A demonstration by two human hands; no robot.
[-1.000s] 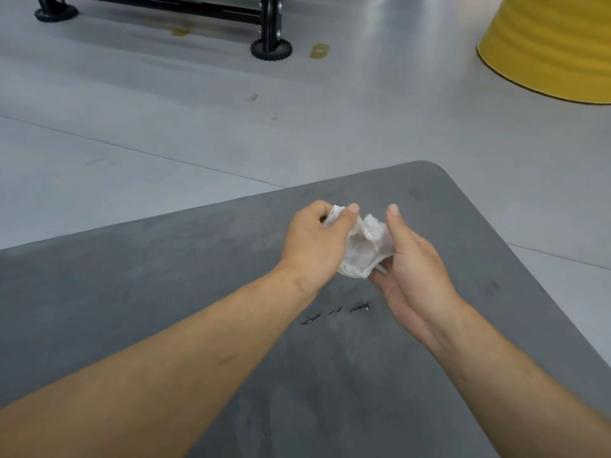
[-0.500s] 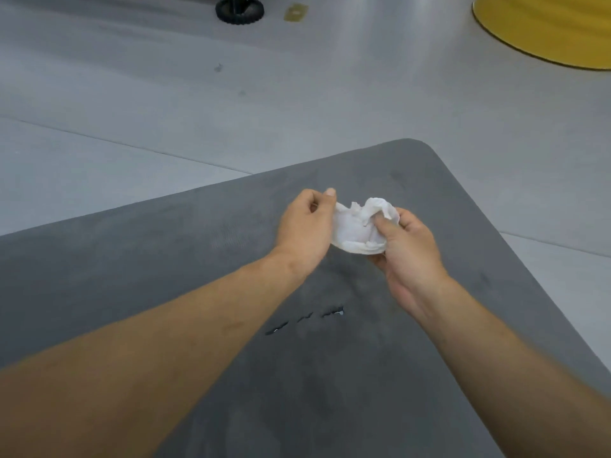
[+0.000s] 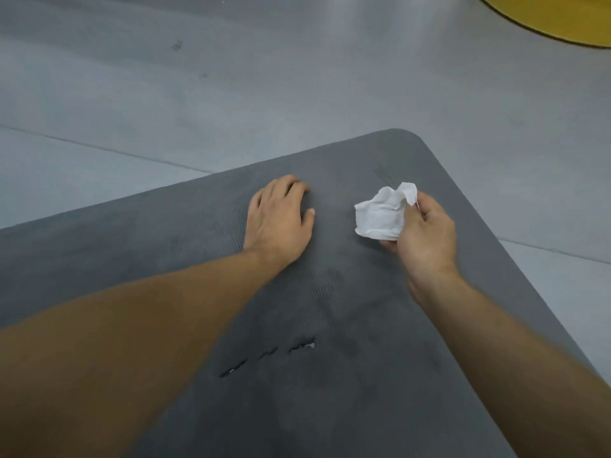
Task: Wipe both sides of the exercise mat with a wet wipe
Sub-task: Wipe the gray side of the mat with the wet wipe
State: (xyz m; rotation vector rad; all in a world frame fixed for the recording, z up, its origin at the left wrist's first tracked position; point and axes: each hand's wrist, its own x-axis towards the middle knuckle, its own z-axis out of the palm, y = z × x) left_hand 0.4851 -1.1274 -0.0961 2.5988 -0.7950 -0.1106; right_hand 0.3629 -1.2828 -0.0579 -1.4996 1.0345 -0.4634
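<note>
One dark grey foam exercise mat [image 3: 363, 375] lies flat before us. One crumpled white wet wipe [image 3: 380, 214] hovers just over it at 1 o'clock from us, pinched in our right hand [image 3: 425, 239]. Our left hand [image 3: 277, 223] rests on the mat at 12 o'clock, fingers relaxed. We judge this face partly wiped and the underside not yet done.
</note>
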